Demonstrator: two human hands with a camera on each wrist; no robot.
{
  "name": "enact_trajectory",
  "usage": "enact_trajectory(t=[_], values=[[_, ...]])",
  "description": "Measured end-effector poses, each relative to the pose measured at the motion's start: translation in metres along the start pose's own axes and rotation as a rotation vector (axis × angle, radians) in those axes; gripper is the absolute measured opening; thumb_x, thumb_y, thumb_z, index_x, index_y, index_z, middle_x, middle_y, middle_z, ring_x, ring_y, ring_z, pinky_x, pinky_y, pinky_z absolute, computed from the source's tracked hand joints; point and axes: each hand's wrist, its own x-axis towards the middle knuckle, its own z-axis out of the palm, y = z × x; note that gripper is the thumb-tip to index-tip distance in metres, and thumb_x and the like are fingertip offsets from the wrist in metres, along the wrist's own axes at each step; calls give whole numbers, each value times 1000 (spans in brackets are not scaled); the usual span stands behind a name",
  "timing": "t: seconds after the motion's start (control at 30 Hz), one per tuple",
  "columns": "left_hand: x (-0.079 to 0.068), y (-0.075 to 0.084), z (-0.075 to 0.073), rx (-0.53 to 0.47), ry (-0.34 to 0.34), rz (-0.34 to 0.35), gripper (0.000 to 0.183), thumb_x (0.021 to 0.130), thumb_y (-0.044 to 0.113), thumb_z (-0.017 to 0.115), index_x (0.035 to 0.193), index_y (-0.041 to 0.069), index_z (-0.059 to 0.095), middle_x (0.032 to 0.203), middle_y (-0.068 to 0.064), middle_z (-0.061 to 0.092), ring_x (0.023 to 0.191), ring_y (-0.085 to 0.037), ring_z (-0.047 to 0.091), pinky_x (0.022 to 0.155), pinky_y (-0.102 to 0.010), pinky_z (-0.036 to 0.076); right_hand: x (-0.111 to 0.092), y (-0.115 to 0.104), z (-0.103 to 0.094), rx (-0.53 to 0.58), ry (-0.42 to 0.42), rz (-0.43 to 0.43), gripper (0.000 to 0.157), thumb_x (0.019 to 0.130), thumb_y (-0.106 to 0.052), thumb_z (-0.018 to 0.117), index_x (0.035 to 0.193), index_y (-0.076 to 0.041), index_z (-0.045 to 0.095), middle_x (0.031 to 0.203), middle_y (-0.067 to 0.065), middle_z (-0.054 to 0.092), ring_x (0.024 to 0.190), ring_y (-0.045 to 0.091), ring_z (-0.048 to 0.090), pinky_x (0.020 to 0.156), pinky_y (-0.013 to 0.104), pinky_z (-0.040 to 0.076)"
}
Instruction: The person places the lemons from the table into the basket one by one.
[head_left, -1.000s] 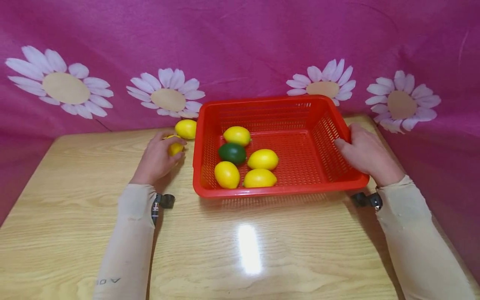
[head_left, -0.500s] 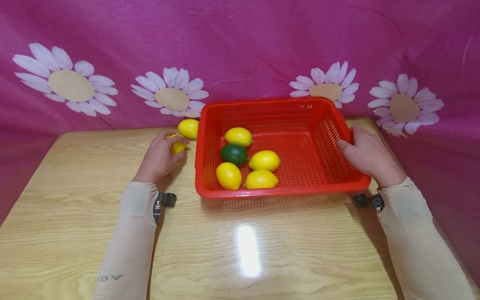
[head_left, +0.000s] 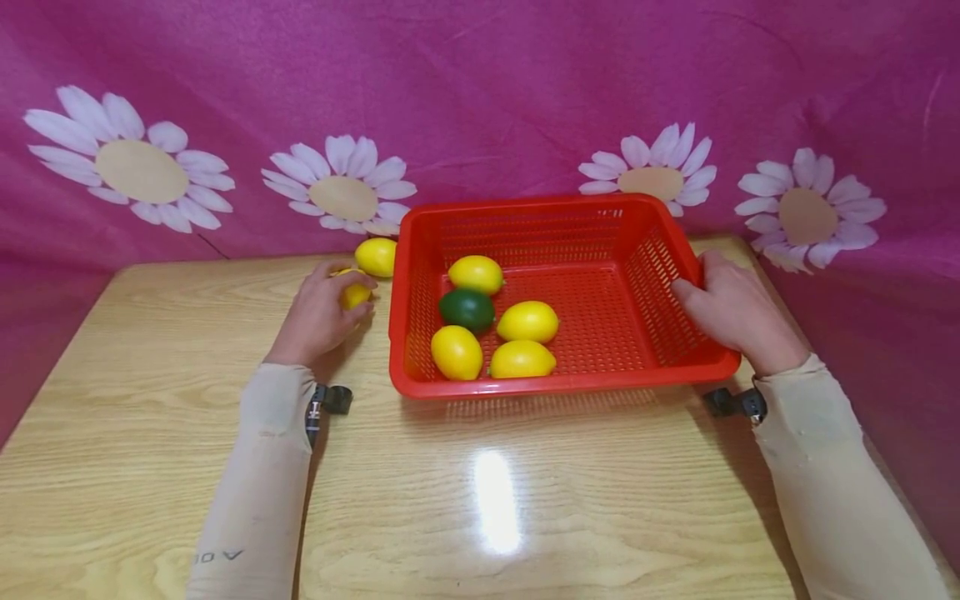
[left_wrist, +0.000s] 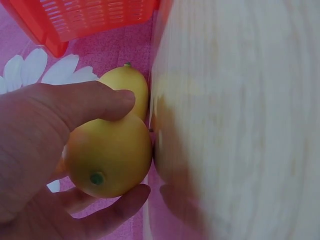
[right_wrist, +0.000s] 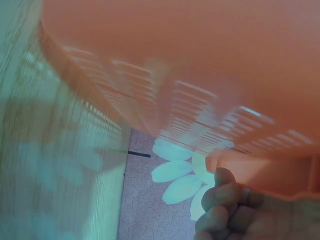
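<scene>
My left hand (head_left: 318,315) curls its thumb and fingers round a yellow lemon (left_wrist: 110,157) on the table, left of the basket. Just behind it lies a second lemon (head_left: 376,257), close to the basket's left wall. With my right hand (head_left: 738,310) I grip the right rim of a red plastic basket (head_left: 517,385); in the right wrist view the fingers (right_wrist: 227,195) are curled under that rim. Inside the basket, toward its left, sit a dark green lemon-shaped fruit (head_left: 467,310) and several yellow lemons (head_left: 528,322).
The light wooden table (head_left: 420,500) spreads in front of the basket and to the left. Behind it hangs a magenta cloth (head_left: 487,100) printed with white daisies, close to the table's back edge. A small black wrist camera (head_left: 339,400) sits at the left wrist.
Between the first two frames the whole head view shifts slightly. Both hands, the basket and the fruit otherwise stay as they were.
</scene>
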Motion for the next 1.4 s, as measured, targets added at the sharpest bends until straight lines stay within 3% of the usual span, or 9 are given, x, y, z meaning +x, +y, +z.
enact_trajectory(t=[0.37, 0.8, 1.4], values=[[1, 0, -1, -2, -8, -4, 29, 95, 14, 71, 124, 7, 71, 152, -28, 48, 141, -48, 44, 122, -63, 34, -2, -3, 0, -17, 11, 3, 49, 102, -26, 56, 135, 7, 43, 115, 29, 61, 86, 34, 68, 70, 48, 66], [2, -1, 0, -11, -17, -20, 29, 95, 15, 70, 123, 7, 70, 152, -27, 47, 140, -48, 44, 121, -63, 35, -3, -7, 5, 44, -62, 32, 52, 104, -27, 50, 140, 7, 35, 115, 29, 55, 86, 30, 70, 67, 43, 66], [-1, 2, -2, -10, 20, -15, 28, 95, 15, 72, 121, 7, 70, 150, -26, 50, 139, -48, 47, 120, -63, 37, -3, -8, 8, 17, -9, 7, 48, 104, -28, 49, 134, 8, 40, 110, 28, 57, 85, 33, 68, 68, 45, 66]])
